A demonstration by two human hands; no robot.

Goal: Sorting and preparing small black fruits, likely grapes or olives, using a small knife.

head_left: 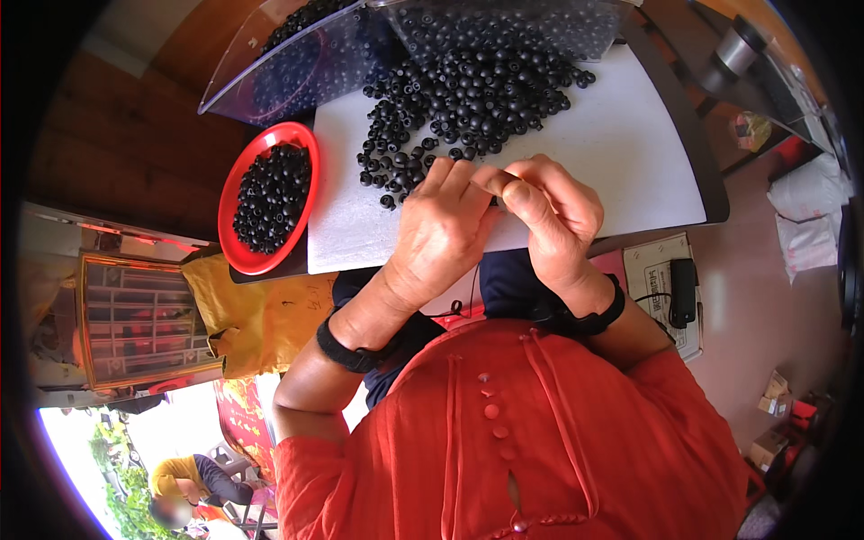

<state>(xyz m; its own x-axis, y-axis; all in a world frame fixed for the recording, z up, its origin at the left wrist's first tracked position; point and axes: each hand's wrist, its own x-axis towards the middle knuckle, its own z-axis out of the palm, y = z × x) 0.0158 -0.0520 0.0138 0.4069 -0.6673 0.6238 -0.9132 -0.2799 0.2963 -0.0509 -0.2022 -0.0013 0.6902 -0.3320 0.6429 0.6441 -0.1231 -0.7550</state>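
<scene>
The left hand [441,229] and right hand [560,216] met, fingers bent inward, over the white board [630,162]. A dark bit [494,202] showed between them; whether either gripped it could not be told. Loose black round pieces [486,99] lay just beyond, probably for easy reach. Left of both hands, a red bowl [229,225] perhaps kept its share apart. The clear bin [301,79] beyond was cut off.
</scene>
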